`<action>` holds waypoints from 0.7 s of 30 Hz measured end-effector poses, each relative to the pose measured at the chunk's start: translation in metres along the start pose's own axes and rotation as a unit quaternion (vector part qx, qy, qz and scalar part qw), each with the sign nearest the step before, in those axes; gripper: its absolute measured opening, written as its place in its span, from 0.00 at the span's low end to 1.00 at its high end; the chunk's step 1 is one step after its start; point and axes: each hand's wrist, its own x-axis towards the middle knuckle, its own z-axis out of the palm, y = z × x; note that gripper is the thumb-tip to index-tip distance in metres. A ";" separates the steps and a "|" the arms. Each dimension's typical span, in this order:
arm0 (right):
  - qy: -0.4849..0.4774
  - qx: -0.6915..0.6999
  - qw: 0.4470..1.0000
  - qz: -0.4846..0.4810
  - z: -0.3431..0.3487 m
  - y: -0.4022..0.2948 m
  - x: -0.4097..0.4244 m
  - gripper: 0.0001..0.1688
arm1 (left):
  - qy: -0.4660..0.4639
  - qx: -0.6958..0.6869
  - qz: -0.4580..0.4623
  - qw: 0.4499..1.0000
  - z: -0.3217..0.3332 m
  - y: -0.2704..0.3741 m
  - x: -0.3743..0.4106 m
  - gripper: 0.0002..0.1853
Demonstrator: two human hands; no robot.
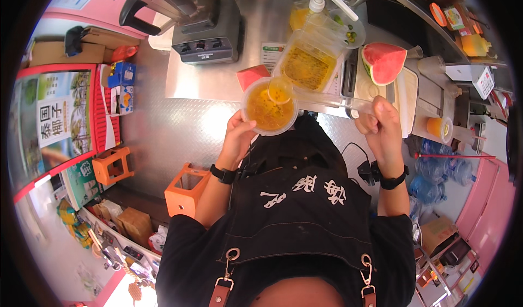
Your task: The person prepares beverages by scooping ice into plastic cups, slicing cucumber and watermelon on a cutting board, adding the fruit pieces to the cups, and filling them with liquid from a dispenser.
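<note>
My left hand (240,133) grips the side of a round clear plastic tub (267,119) that contains orange-yellow pulp with dark seeds. In my right hand (380,127) is the long handle of a clear plastic ladle (335,100). Its bowl, with yellow pulp and dark seeds in it, is over the tub's upper right part; whether it touches the contents I cannot tell. Just beyond the tub stands a rectangular clear container (308,67) of similar seeded yellow pulp. A red watermelon piece (252,77) lies behind the tub's left rim.
A blender base (206,41) stands at the counter's back left. To the right, a large watermelon piece (384,61) sits on a board (404,98). A white pump dispenser (318,3) rises behind the container. Orange stools (186,188) stand on the floor at left.
</note>
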 end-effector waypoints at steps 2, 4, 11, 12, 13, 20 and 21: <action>0.007 0.006 1.000 -0.020 -0.003 0.000 0.003 0.22 | 0.012 -0.011 0.025 1.000 -0.010 0.006 -0.003 0.20; 0.026 0.006 0.999 -0.041 -0.009 0.001 0.006 0.22 | 0.028 -0.018 0.055 0.998 -0.016 0.017 -0.008 0.20; 0.091 -0.050 0.993 -0.056 -0.033 0.018 0.017 0.20 | 0.087 0.031 0.163 0.982 -0.088 0.050 0.007 0.24; 0.101 -0.054 0.992 -0.050 -0.036 0.024 0.019 0.20 | 0.084 0.028 0.167 0.982 -0.103 0.051 0.013 0.26; 0.112 -0.058 0.991 -0.045 -0.039 0.029 0.020 0.20 | 0.093 0.026 0.174 0.980 -0.110 0.052 0.018 0.26; 0.180 -0.216 0.959 0.023 -0.046 0.063 0.028 0.20 | 0.117 -0.010 0.196 0.973 -0.144 0.042 0.043 0.33; 0.182 -0.254 0.950 0.019 -0.047 0.069 0.031 0.20 | 0.116 -0.009 0.200 0.973 -0.145 0.039 0.045 0.34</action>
